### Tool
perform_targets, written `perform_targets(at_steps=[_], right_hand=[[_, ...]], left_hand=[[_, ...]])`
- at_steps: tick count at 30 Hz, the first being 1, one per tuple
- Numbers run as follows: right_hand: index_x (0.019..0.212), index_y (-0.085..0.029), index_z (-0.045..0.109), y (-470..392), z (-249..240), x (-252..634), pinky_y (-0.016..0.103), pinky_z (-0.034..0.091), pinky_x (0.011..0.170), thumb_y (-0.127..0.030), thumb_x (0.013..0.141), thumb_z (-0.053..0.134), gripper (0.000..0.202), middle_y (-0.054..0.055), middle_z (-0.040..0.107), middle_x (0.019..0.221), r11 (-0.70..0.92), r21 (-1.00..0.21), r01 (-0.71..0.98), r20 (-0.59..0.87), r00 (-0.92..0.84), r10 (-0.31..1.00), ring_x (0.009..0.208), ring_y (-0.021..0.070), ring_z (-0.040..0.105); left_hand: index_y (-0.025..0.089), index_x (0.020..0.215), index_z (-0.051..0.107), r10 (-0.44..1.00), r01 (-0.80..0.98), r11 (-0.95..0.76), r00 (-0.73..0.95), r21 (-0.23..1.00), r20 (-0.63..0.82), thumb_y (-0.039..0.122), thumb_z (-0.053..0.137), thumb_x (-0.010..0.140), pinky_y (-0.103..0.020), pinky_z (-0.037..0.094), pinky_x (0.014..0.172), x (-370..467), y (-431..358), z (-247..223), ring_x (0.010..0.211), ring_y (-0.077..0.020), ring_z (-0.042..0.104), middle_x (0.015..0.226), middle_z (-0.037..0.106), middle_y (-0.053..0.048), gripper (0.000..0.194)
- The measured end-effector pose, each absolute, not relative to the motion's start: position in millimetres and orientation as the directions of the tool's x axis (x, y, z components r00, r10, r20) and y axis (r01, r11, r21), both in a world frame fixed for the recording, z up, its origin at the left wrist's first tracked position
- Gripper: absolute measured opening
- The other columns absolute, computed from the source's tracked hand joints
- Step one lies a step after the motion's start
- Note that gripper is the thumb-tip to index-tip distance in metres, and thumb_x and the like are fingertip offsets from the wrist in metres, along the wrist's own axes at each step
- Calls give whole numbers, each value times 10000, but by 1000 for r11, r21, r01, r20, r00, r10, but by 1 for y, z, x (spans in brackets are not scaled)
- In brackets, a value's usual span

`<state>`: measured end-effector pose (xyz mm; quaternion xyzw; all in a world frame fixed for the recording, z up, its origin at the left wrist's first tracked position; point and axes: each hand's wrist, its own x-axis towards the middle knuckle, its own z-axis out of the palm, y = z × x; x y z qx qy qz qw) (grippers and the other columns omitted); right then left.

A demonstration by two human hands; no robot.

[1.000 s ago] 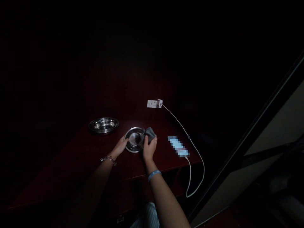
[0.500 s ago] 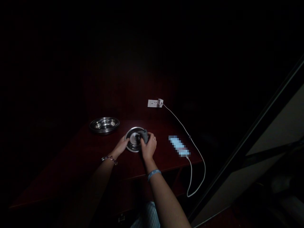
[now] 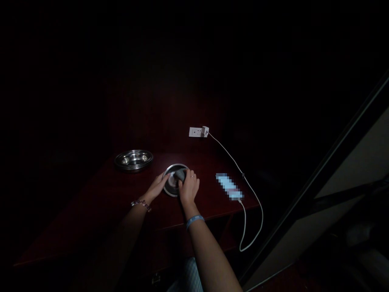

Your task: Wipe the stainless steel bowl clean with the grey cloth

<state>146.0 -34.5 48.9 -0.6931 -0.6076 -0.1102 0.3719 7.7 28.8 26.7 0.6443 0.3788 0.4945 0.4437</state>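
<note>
The left hand (image 3: 156,186) grips a shiny bowl (image 3: 172,188) behind the worktop's (image 3: 170,213) front edge. The right hand (image 3: 189,188) squeezes a gray cloth (image 3: 180,174) inside it.

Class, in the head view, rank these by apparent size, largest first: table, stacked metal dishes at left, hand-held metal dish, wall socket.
1. Table
2. Stacked metal dishes and hand-held metal dish: too alike to rank; the right hand partly covers the latter.
3. Wall socket

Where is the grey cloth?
In the head view, the grey cloth is left of and below centre, in the right hand, over the metal bowl that the left hand grips.
</note>
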Motion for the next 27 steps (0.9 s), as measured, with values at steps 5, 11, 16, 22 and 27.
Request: perform_targets(at_steps=[5,11,16,22,27], right_hand=[[1202,-196,533,-35,49,145,386,391,907,-116,819,576,393,110,624,1201,30,-368,929,592,210,778,1105,270,558],[1169,-189,550,-35,50,145,365,401,896,-111,812,584,367,108,623,1219,61,-372,926,591,186,785,1134,256,560],[1168,-202,572,-35,49,146,358,414,874,-130,830,597,346,92,639,1185,98,-373,922,608,163,777,1074,244,589],[1176,-234,611,-33,46,145,350,417,897,-163,838,635,346,68,650,1145,186,-324,928,615,57,786,1020,225,603],[1128,-244,658,-31,43,143,353,418,901,-240,832,668,296,67,654,1132,259,-279,925,610,-38,792,1034,234,586]], left_hand=[[114,1155,659,930,75,-306,238,949,281,700,405,836,-397,432,1048,8,29,26,1120,-280,639,1184,705,-144,714],[107,1170,647,921,93,-316,270,944,282,714,364,845,-392,447,1020,9,28,26,1086,-277,651,1177,705,-146,745],[99,1120,661,914,76,-331,272,941,300,713,391,832,-382,461,999,9,24,30,1061,-272,658,1113,727,-138,729],[110,1049,682,917,93,-359,222,929,332,656,428,836,-379,474,977,12,20,34,1041,-268,661,1065,734,-132,639],[142,1052,690,918,149,-377,190,914,347,638,392,858,-379,470,975,10,18,36,1041,-267,652,1048,739,-107,610]])
